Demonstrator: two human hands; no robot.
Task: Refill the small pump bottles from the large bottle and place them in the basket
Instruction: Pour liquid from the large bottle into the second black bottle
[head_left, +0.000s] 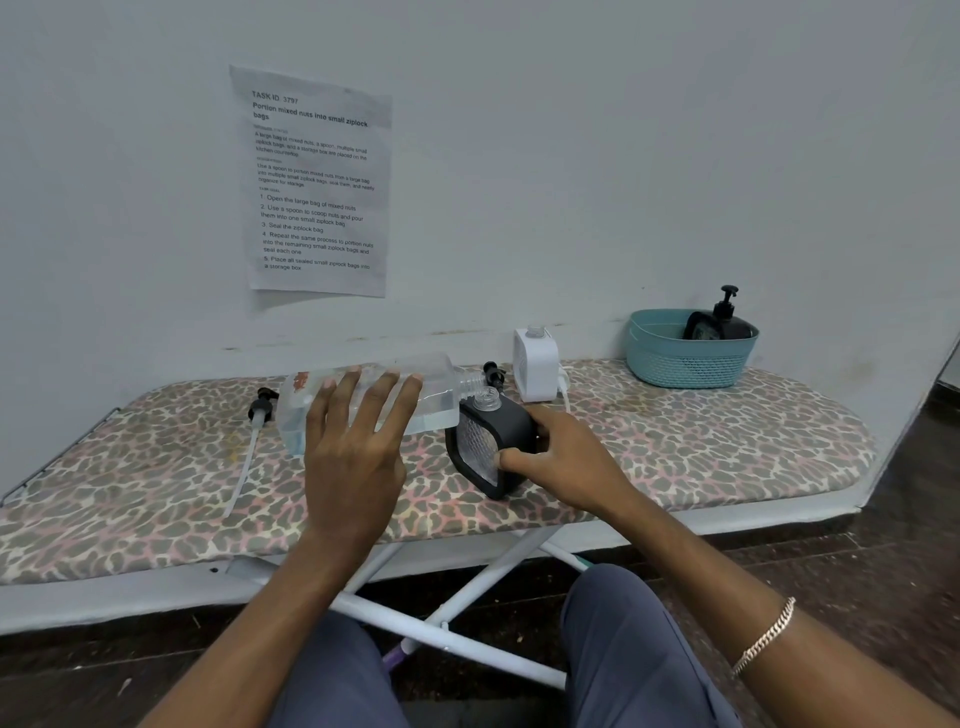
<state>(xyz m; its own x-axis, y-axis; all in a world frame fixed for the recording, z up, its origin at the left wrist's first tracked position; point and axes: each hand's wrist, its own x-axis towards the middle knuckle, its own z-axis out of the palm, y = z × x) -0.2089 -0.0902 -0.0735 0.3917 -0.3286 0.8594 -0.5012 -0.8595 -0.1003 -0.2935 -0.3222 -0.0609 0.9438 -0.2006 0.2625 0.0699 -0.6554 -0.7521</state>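
Left grip (358, 441) wraps the large bottle (441, 382), tipped flat so its neck nears the small black bottle (501, 434) just right of it; right grip (566, 457) pinches that one tilted, seemingly to catch the pour. Basket (680, 364) stands well beyond, rightward.

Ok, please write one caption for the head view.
Left hand holds large clear plastic bottle tipped toward open neck of small black square bottle gripped by right hand.

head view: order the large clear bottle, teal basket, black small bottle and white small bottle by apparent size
1. large clear bottle
2. teal basket and black small bottle: look alike, basket farther, so unranked
3. white small bottle
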